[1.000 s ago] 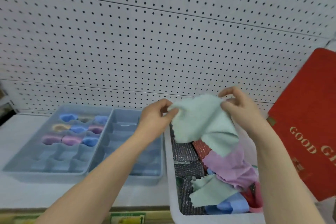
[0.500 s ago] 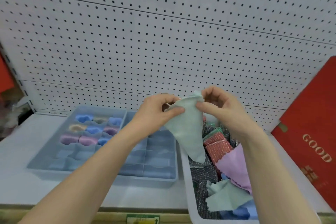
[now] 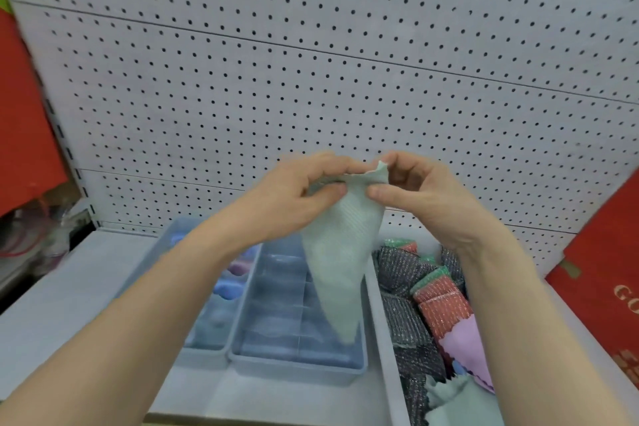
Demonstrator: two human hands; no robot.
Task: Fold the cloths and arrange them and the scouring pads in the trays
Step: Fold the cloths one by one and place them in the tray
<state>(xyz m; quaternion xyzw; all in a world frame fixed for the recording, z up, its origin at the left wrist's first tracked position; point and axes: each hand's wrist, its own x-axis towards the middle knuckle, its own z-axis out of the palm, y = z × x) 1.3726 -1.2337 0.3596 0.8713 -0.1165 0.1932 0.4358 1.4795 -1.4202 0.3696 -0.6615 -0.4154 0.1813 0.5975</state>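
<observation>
A pale green cloth (image 3: 340,263) hangs folded into a narrow triangle, its point down over the right grey tray (image 3: 297,361). My left hand (image 3: 294,197) and my right hand (image 3: 420,194) pinch its top edge close together, in front of the pegboard. The left grey tray (image 3: 204,351) holds folded blue and purple cloths (image 3: 226,289), partly hidden by my left forearm. A white bin (image 3: 387,339) on the right holds dark, red and green scouring pads (image 3: 437,304), a pink cloth (image 3: 465,349) and another green cloth (image 3: 453,398).
A white pegboard wall (image 3: 311,79) stands behind the shelf. A red "GOOD" board (image 3: 608,287) leans at the right. Red items and clutter (image 3: 24,149) sit at the left. The white shelf surface (image 3: 69,287) lies left of the trays.
The cloth was spread wide between my hands a second ago; my hands have come together and it now hangs folded into a narrow triangle. The view has shifted right and tilted up.
</observation>
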